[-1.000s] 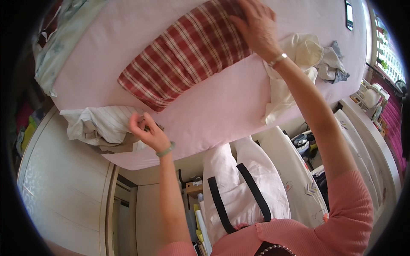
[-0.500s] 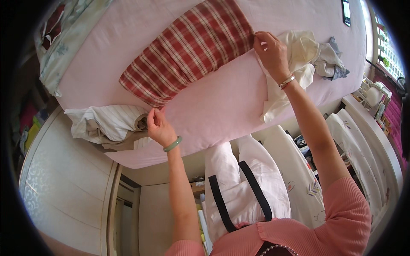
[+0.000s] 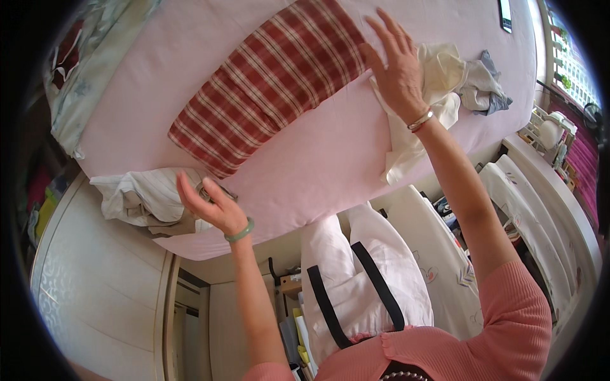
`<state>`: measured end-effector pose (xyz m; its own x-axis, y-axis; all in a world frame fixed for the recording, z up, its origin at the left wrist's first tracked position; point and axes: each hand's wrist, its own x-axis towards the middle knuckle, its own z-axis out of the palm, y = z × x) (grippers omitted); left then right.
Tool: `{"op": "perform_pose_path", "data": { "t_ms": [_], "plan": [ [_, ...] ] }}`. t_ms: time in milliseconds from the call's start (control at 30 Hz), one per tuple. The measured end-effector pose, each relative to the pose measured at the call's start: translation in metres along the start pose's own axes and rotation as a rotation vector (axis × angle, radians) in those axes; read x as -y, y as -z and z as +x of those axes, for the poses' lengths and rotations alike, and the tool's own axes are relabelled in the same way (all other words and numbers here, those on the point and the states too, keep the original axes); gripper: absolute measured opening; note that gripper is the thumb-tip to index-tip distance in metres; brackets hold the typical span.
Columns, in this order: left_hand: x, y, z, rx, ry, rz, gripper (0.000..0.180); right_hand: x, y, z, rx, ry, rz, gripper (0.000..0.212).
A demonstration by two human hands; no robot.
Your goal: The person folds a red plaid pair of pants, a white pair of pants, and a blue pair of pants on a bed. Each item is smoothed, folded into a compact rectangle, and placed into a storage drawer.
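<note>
A red and white plaid cloth [image 3: 270,86], folded into a long flat piece, lies slantwise on the pink bed sheet [image 3: 311,155]. My left hand [image 3: 213,203] is just off its lower left end, fingers spread and holding nothing. Beside that hand lies a crumpled white and tan garment [image 3: 149,197], partly hidden by the fingers. My right hand [image 3: 397,70] hovers near the upper right end of the plaid cloth, open with fingers apart. Cream clothing [image 3: 438,70] spreads out next to it, with a bunched grey piece [image 3: 486,86] at its far side.
A phone [image 3: 505,16] rests at the far right of the bed. Pale patterned fabric [image 3: 89,89] hangs at the far left. Near me stand a white cabinet [image 3: 101,279] on the left and covered shelving [image 3: 527,216] on the right. A window [image 3: 575,63] is beyond.
Both hands have let go of the plaid cloth's ends, and their fingers have opened. My left hand has moved left and nearer to me; my right hand has risen slightly. The cloth lies flat.
</note>
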<state>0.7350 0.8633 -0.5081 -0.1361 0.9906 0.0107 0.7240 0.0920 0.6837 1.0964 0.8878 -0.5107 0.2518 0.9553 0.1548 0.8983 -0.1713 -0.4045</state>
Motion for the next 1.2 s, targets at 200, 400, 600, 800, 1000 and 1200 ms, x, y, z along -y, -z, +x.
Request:
{"op": "perform_pose_path", "data": {
  "t_ms": [200, 400, 600, 800, 1000, 1200],
  "plan": [
    [-0.062, -0.069, 0.074, 0.495, -0.752, 0.294, 0.080, 0.015, -0.032, 0.006, 0.075, 0.138, 0.052, 0.037],
    [-0.061, -0.090, 0.068, 0.704, -0.686, 0.297, 0.096, 0.022, 0.011, -0.038, 0.444, -0.789, 0.728, 0.039],
    [-0.088, -0.069, 0.169, 1.228, -0.107, -0.165, 0.053, 0.014, -0.011, -0.054, 0.555, -0.905, 1.439, 0.072],
    [-0.120, -0.058, 0.192, 1.472, 0.081, -0.329, 0.054, 0.048, -0.001, -0.008, 0.303, -0.879, 1.909, 0.067],
    [-0.076, -0.078, 0.069, 0.866, -0.722, 0.488, 0.068, 0.027, -0.005, -0.046, 0.115, -1.126, 1.930, 0.067],
    [-0.053, -0.080, 0.060, 0.534, -0.666, 0.322, 0.060, 0.025, 0.013, -0.059, -0.146, -0.539, 0.602, 0.052]
  ]
}}
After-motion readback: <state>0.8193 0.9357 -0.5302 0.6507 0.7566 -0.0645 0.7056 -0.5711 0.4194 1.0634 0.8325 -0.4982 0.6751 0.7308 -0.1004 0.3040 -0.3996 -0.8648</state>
